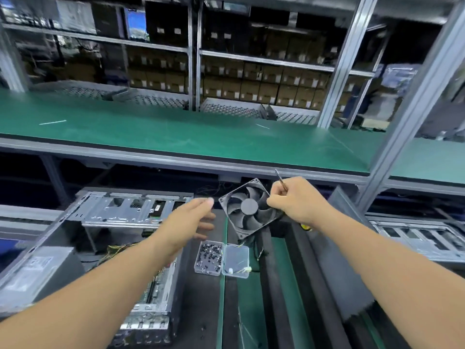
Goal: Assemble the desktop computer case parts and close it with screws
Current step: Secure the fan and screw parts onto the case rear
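Warehouse shelving (264,71) stacked with brown cartons fills the background of the head view, behind a long green-matted shelf (176,132) on a grey metal frame. Perforated metal panels (234,108) lie along the far edge of that shelf.

Below it, the counter (284,285) carries dark mats with green strips between them. An open desktop computer case (120,212) lies on its left part, its bare metal drive cage facing up and a grey power supply (40,270) at its near left corner. Just right of the case sits a small clear plastic box (221,258) with its lid swung open; one half holds dark screws (210,255).

Above the box, the right hand (299,202) holds a black case fan (247,209) by its right edge, fingers curled around the frame, the fan tilted and lifted off the counter. A thin tool, seemingly a screwdriver (281,181), sticks up out of the same hand, with a yellow bit of its handle showing below the palm. The left hand (191,220) hovers over the case's right end, fingers spread loosely and holding nothing, near the fan but apart from it.
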